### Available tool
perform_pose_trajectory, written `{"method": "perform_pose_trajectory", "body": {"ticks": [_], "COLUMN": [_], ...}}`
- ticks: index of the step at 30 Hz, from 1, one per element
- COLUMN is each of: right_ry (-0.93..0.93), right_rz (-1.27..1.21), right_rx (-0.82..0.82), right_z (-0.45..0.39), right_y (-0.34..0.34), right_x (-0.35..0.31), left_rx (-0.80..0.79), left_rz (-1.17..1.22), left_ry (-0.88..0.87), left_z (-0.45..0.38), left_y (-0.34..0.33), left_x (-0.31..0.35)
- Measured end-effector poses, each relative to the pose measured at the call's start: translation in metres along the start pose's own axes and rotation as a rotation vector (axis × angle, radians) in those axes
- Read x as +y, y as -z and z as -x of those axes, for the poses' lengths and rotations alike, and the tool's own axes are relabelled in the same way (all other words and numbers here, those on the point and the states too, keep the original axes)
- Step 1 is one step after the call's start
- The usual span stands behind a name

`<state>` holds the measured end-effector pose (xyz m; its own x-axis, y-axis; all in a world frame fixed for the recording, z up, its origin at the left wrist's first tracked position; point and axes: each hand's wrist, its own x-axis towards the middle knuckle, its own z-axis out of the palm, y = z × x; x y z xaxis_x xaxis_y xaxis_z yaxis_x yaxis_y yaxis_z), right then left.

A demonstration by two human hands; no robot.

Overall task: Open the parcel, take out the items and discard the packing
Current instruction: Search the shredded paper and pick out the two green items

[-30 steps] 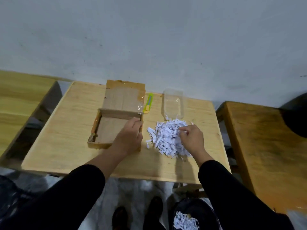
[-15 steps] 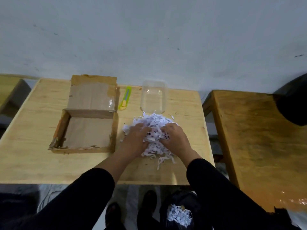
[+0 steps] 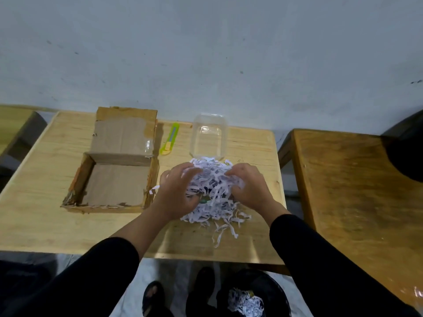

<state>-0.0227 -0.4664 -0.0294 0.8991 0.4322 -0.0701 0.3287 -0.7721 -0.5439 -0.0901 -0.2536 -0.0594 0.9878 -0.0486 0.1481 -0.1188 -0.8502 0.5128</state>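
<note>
A heap of white shredded paper (image 3: 212, 186) lies on the wooden table (image 3: 45, 216), right of the open cardboard box (image 3: 116, 179). The box is empty, its lid flap folded back. My left hand (image 3: 176, 191) grips the heap from the left with curled fingers. From the right, my right hand (image 3: 249, 186) grips the same heap. Loose strips trail toward the table's near edge. A clear plastic container (image 3: 209, 136) stands just behind the heap. A small green thing shows between my hands under the paper.
A yellow-green utility knife (image 3: 170, 143) lies between the box flap and the clear container. On the floor below the table's near edge a black bin (image 3: 274, 291) holds shredded paper (image 3: 245, 305). Another wooden table (image 3: 357, 191) stands to the right.
My left hand left the box corner and joined my right hand on the shredded paper. Both hands have bunched the heap together.
</note>
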Motion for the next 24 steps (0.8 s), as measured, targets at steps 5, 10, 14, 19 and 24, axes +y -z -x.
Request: {"method": "perform_pose_trajectory", "body": {"ticks": [5,10,14,19,24], "right_ry": [0.175,0.034,0.024,-0.07,-0.152], "right_rz": [0.039,0.101,-0.013,-0.098,-0.087], "right_rx": [0.054,-0.109,-0.175,-0.146,-0.02], "right_z": [0.004,0.002,0.0,-0.005,-0.014], "right_y": [-0.02,-0.04,-0.034,-0.021,-0.02], "right_x": [-0.021,-0.01,-0.01,-0.005,0.002], "left_rx": [-0.002,-0.24,-0.434,-0.479,-0.267], "left_rz": [-0.106,-0.183,-0.169,-0.197,0.007], "left_ry": [-0.051,0.162,0.191,0.149,0.146], "left_z": [0.002,0.006,0.003,0.005,-0.002], "left_y": [-0.019,-0.031,-0.025,-0.017,-0.013], "left_x": [0.003,-0.014,-0.014,-0.019,-0.023]}}
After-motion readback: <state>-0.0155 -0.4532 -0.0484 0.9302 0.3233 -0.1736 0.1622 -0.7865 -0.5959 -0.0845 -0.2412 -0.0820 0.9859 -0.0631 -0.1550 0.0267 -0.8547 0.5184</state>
